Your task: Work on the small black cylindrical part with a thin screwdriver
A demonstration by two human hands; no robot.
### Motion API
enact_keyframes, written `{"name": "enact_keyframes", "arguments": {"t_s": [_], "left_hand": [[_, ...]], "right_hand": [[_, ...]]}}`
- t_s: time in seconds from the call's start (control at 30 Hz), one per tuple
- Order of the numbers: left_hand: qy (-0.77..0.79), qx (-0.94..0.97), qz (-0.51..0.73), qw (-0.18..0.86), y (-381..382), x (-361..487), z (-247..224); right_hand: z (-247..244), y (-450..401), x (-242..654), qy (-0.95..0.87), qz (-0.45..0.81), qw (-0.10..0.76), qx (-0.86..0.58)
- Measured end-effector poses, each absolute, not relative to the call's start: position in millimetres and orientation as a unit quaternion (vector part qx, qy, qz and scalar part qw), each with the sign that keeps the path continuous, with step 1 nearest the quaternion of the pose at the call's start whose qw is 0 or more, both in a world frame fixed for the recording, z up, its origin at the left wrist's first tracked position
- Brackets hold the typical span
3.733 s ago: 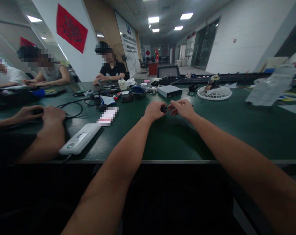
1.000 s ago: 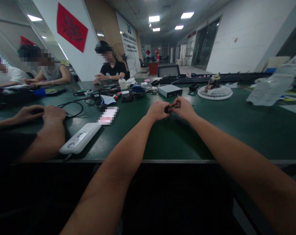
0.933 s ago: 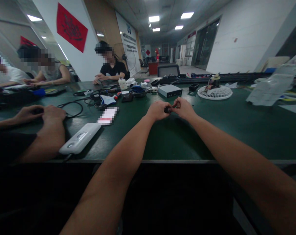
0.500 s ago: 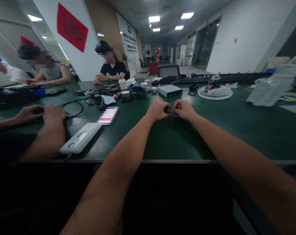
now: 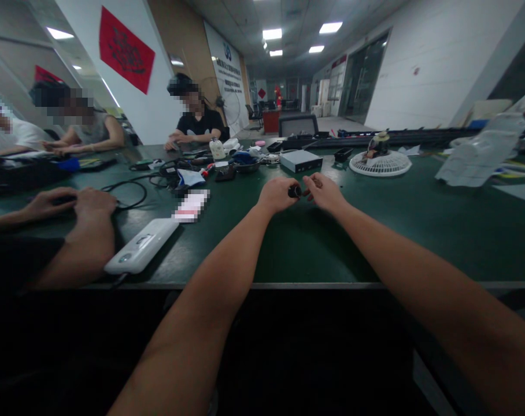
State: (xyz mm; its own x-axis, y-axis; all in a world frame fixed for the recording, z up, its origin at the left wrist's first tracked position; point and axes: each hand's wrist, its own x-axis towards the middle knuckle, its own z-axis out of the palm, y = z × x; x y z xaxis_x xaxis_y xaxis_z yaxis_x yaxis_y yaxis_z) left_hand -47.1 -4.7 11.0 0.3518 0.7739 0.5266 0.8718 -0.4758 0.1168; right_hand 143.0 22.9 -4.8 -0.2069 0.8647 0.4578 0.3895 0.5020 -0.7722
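My left hand (image 5: 276,195) is closed around a small black round object (image 5: 294,191), whose dark ring-like end faces right; its exact kind is too small to tell. Just to the right, my right hand (image 5: 325,192) has its fingers curled in a pinch, and whatever lies between them is hidden. A narrow gap separates the right fingertips from the black object. Both hands are held low over the green table (image 5: 314,248). Behind them stands a grey metal box (image 5: 301,161) with openings along its front.
A white fan grille (image 5: 380,164) lies to the right, near clear plastic wrapping (image 5: 477,153). Left are a white power strip (image 5: 141,245), a phone (image 5: 192,205) and black cables (image 5: 135,193). Another person's hands (image 5: 76,202) work at the left; more people sit across the table.
My right fingers have moved slightly away from the black object, opening a small gap. The left hand has stayed nearly still around it.
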Motion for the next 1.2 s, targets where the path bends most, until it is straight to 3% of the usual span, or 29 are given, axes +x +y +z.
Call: {"name": "enact_keyframes", "arguments": {"t_s": [0.2, 0.37, 0.97, 1.2], "left_hand": [[-0.549, -0.782, -0.285, 0.076, -7.5, -50.7, 12.3], [-0.572, -0.763, -0.291, 0.085, -6.6, -51.2, 10.7], [-0.549, -0.78, -0.289, 0.08, -9.4, -50.6, 13.7], [-0.555, -0.777, -0.288, 0.081, -8.6, -49.1, 12.9]], "right_hand": [[4.5, 19.5, 140.5, -0.643, 0.373, 0.543, -0.391], [6.9, 15.4, 135.7, -0.631, 0.43, 0.524, -0.376], [8.4, 6.3, 134.7, -0.652, 0.453, 0.5, -0.346], [9.1, 8.7, 136.9, -0.64, 0.416, 0.512, -0.394]]}}
